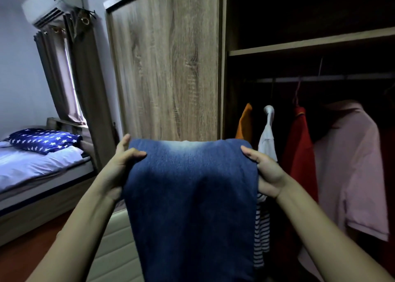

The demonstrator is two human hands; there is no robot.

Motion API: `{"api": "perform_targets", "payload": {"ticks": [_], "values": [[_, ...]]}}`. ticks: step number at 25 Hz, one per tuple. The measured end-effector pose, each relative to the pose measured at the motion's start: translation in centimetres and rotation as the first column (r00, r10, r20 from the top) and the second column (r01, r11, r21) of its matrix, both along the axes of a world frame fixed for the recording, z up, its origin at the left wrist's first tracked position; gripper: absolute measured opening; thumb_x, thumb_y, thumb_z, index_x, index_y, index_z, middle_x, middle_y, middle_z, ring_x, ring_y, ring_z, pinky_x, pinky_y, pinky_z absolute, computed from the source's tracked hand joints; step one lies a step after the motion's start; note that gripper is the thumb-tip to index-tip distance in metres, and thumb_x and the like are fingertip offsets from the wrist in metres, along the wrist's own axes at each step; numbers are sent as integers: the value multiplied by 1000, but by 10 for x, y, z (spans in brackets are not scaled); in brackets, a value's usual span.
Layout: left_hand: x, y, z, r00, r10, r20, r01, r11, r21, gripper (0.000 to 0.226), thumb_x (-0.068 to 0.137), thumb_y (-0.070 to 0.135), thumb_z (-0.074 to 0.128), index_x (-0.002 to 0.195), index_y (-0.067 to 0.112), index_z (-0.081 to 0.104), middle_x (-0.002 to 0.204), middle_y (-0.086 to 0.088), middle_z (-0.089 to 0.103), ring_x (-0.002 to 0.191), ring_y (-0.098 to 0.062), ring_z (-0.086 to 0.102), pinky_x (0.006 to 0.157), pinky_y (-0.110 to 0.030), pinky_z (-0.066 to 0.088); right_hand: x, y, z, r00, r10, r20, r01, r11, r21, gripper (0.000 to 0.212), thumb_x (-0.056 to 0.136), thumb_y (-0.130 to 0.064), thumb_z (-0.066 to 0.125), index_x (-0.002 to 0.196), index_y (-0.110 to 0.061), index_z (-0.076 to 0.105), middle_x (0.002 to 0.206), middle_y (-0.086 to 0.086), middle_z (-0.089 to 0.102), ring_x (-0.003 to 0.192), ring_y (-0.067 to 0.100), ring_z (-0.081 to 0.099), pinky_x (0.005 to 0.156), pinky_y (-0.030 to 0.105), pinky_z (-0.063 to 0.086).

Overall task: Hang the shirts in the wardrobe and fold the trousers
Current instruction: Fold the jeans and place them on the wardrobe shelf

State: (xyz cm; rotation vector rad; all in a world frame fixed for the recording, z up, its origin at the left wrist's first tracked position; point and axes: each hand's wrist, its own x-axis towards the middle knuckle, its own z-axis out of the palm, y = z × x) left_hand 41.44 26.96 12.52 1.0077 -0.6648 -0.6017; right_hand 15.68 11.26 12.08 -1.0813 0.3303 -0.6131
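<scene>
A pair of blue denim trousers [192, 196] hangs folded over in front of me, its faded fold at the top. My left hand [121, 166] grips its upper left edge, thumb on the front. My right hand [265, 170] grips the upper right edge the same way. Behind them the wardrobe [299, 49] stands open on the right. On its rail [342, 77] hang an orange shirt [244, 121], a white shirt [267, 140], a red shirt [299, 153] and a pink shirt [350, 166]. A striped garment [261, 234] shows below my right hand.
The wardrobe's wooden sliding door [166, 64] covers its left half. A bed [38, 168] with a star-patterned blue pillow [44, 140] stands at the left under a curtained window [72, 78]. A pale padded surface [115, 249] lies low beside the trousers.
</scene>
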Motion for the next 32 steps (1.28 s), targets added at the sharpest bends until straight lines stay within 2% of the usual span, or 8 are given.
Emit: {"api": "perform_targets", "payload": {"ticks": [2, 6, 11, 16, 24, 26, 29, 32], "values": [[-6, 4, -4, 995, -23, 98, 25, 999, -24, 78, 67, 3, 58, 135, 36, 41, 131, 2, 51, 105, -17, 58, 78, -24, 51, 1, -1, -2, 1000, 4, 21, -5, 1000, 25, 37, 81, -32, 50, 90, -6, 75, 100, 14, 72, 92, 22, 69, 78, 30, 57], [-12, 16, -10, 966, -156, 207, 161, 987, -12, 49, 71, -2, 60, 107, 31, 61, 114, -2, 56, 80, -15, 64, 64, -20, 56, 1, -3, -2, 999, -42, -12, 42, 999, 22, 40, 87, -32, 46, 87, -7, 76, 97, 12, 73, 89, 20, 70, 75, 28, 58], [-7, 29, -11, 842, -305, 444, 285, 952, 114, 113, 46, -19, 66, 137, 42, 39, 127, -4, 54, 102, -24, 63, 80, -29, 56, -2, -6, 5, 997, -48, -57, 54, 991, 120, 43, 98, -31, 36, 98, -3, 68, 95, 13, 71, 82, 22, 71, 70, 30, 58], [-11, 29, -5, 803, -145, 579, 129, 989, 69, 89, 52, 4, 84, 128, 35, 50, 127, -8, 58, 112, -28, 60, 97, -47, 48, -7, 3, 12, 996, -66, -66, 76, 983, 169, 36, 99, -24, 34, 91, -4, 63, 71, 10, 72, 58, 18, 69, 53, 25, 55], [-11, 21, -5, 703, 93, 705, -38, 995, -93, 64, 63, -1, 66, 123, 9, 47, 111, 3, 63, 98, -2, 59, 87, -16, 48, -6, 10, 30, 999, -22, -28, 25, 993, 117, 34, 97, -26, 38, 94, -5, 65, 80, 10, 72, 67, 20, 71, 61, 29, 57], [-8, 18, -9, 706, 153, 691, -107, 988, -110, 52, 63, 11, 69, 113, 12, 55, 100, 8, 69, 92, -1, 61, 82, -14, 49, -9, 15, 35, 996, 21, 91, -24, 999, 32, 27, 88, -26, 51, 91, -5, 69, 82, 9, 73, 74, 19, 71, 67, 29, 58], [-2, 16, -10, 749, 244, 616, -210, 969, -128, 48, 58, 39, 72, 98, 12, 65, 86, 2, 72, 85, -10, 63, 71, -23, 53, -15, 24, 31, 990, 64, 127, -22, 951, -310, 23, 66, -5, 70, 89, -6, 72, 86, 9, 73, 82, 20, 71, 69, 27, 58], [-8, 16, -6, 765, 265, 587, -206, 964, -168, 51, 68, 20, 79, 107, -1, 55, 104, -23, 63, 89, -15, 59, 70, -18, 51, -15, 14, 26, 977, -164, 138, 214, 802, -558, 37, 73, -6, 73, 108, -7, 60, 100, 10, 72, 94, 22, 69, 76, 28, 57]]}}
